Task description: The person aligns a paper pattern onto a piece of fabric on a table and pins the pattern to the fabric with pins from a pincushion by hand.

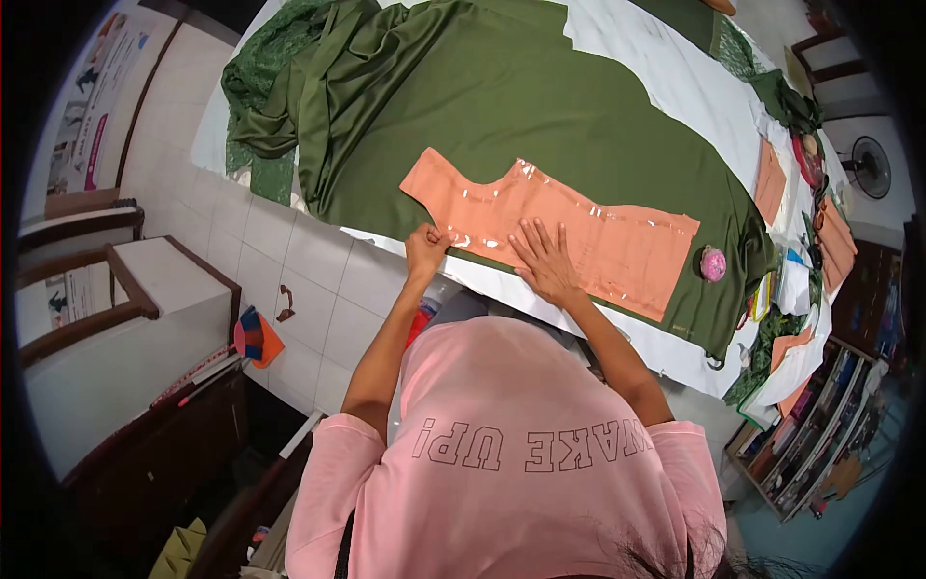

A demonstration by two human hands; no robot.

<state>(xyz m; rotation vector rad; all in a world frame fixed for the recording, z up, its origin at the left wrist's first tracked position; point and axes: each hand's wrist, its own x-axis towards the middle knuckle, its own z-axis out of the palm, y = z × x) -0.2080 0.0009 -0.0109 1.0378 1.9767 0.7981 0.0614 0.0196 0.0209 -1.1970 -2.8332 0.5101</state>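
An orange paper sewing pattern (617, 246), with shiny clear tape along its edges, lies flat on green satin fabric (521, 106). My right hand (546, 262) rests on the pattern's near edge, palm down and fingers spread. At the pattern's near left edge, my left hand (424, 253) is closed in a pinch. What sits between those fingertips is too small to make out. A small pink round object (713, 263) lies on the fabric, right of the pattern.
White covering (666, 357) shows along the table's near edge. Bunched fabric and green lace (260, 87) lie at the far left. More orange pattern pieces (835, 241) and papers sit at the right end, near a fan (868, 166). A wooden-framed cabinet (169, 289) stands at left.
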